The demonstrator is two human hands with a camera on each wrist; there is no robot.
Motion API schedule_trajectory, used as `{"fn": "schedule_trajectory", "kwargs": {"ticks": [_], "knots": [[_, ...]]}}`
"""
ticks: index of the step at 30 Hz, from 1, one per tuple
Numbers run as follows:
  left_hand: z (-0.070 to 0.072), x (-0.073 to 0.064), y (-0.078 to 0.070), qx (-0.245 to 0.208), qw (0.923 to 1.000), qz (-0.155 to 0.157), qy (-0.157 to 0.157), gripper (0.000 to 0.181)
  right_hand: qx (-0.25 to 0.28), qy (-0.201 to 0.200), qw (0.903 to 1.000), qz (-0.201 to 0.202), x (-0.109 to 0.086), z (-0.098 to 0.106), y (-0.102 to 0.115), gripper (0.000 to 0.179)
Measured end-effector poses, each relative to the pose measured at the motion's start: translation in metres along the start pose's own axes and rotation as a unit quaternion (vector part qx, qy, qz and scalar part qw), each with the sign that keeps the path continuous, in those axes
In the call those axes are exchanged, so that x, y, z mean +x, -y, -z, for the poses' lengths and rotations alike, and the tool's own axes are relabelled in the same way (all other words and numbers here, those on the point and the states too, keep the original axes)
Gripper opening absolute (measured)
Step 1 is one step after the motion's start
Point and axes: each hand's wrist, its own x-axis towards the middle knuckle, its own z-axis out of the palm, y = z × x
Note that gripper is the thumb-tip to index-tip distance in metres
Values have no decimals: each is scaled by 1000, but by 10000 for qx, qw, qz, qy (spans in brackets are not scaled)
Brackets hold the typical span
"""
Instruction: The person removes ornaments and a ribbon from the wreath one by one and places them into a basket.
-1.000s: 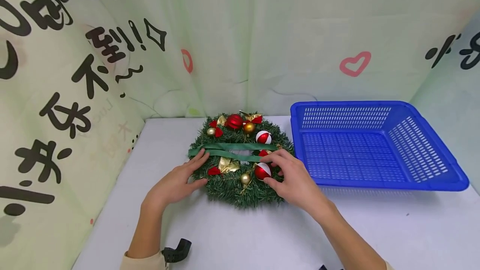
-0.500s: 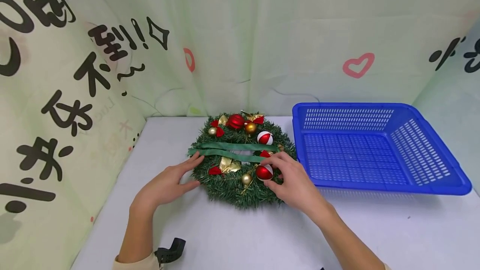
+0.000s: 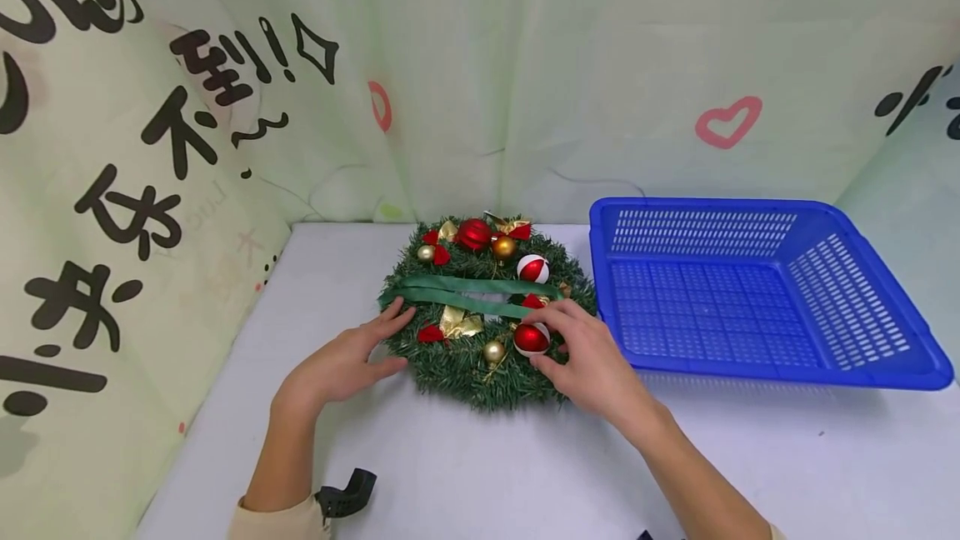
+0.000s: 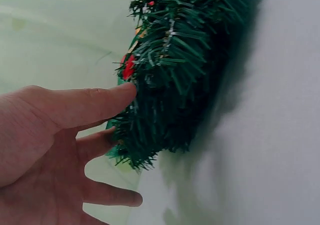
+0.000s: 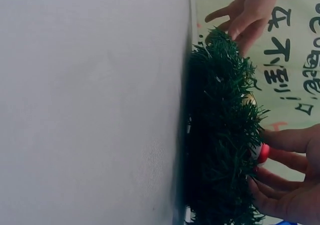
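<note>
A Christmas wreath (image 3: 450, 373) lies on the table, trimmed with baubles and red-and-gold bows. Two strands of green ribbon (image 3: 480, 284) run across its middle. At the wreath's left edge is my left hand (image 3: 341, 365), its fingers spread and fairly straight, the fingertips at the ribbon's left end. The left wrist view shows the left thumb (image 4: 100, 105) against the green needles. On the right side, my right hand (image 3: 596, 361) pinches a red-and-white bauble (image 3: 531, 338) between thumb and fingers. Part of this bauble (image 5: 263, 153) shows between those fingers in the right wrist view.
A blue plastic basket (image 3: 720, 373) stands right beside the wreath on the white table (image 3: 480, 473). Behind hangs a pale green curtain (image 3: 525, 107) printed with black characters and hearts. A black strap mount (image 3: 348, 493) sits at the left wrist.
The bauble at my right hand has turned and shows more red. My left fingers have drawn back slightly leftward along the ribbon. The head view has shifted a little.
</note>
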Motion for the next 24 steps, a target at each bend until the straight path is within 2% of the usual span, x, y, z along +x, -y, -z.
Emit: {"fn": "schedule_trajectory", "kwargs": {"ticks": [9, 15, 18, 24], "knots": [[-15, 7, 3, -223, 9997, 80, 32, 80, -46, -35, 10000, 5, 1, -1, 0, 42], [-26, 5, 7, -255, 9994, -45, -250, 80, -80, -80, 9999, 33, 2, -1, 0, 40], [-24, 5, 5, -222, 9995, -33, -217, 79, -96, -102, 9999, 23, 2, -1, 0, 40], [-14, 7, 1, -185, 9997, 125, 110, 82, -26, -118, 9999, 3, 1, 0, -1, 38]]}}
